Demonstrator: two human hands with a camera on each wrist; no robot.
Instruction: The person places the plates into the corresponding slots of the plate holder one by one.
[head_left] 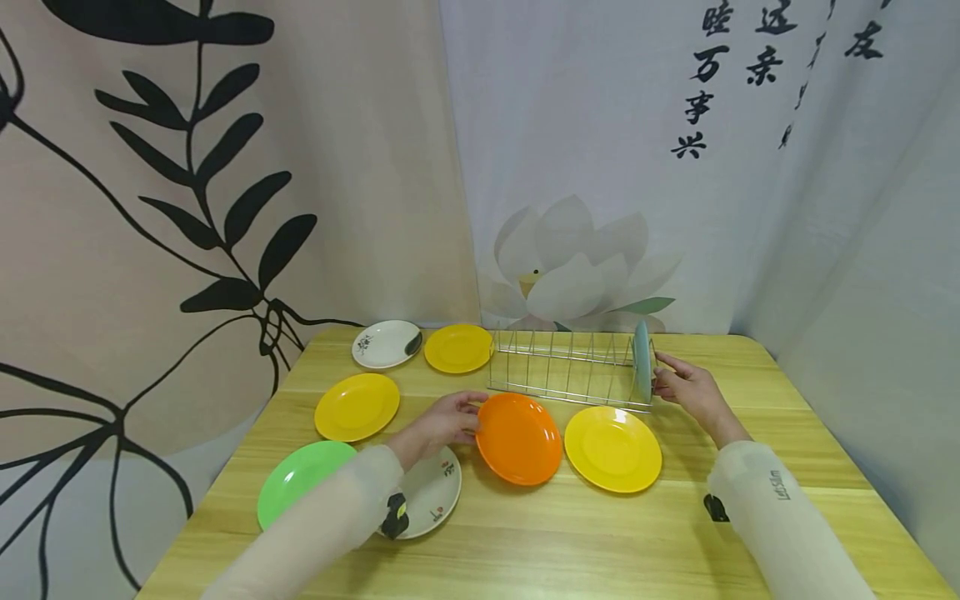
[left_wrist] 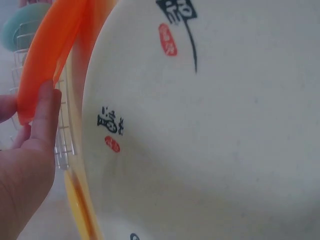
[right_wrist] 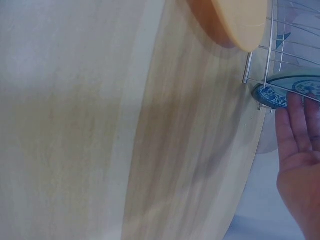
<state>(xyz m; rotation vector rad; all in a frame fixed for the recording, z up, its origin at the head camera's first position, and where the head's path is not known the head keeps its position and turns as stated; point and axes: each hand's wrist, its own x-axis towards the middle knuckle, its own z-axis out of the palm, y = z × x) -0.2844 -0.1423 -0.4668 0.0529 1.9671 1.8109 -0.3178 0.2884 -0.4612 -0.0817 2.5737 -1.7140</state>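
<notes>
My left hand (head_left: 448, 421) pinches the left rim of an orange plate (head_left: 519, 439); the left wrist view shows thumb and fingers on opposite sides of its edge (left_wrist: 37, 65). The plate tilts, its upper face toward the head camera. At the right end of the wire dish rack (head_left: 562, 367), a pale blue plate (head_left: 642, 362) stands on edge. My right hand (head_left: 693, 392) is at that plate's outer side, fingers extended against it. Blue patterning shows on the plate (right_wrist: 272, 96) in the right wrist view. That hand's thumb is hidden there.
Yellow plates lie left of the rack (head_left: 459, 348), farther left (head_left: 357, 407) and in front of it (head_left: 613, 450). A white plate (head_left: 386, 344) lies at the back left. A green plate (head_left: 303, 479) and a patterned white plate (head_left: 435, 492) are partly behind my left sleeve.
</notes>
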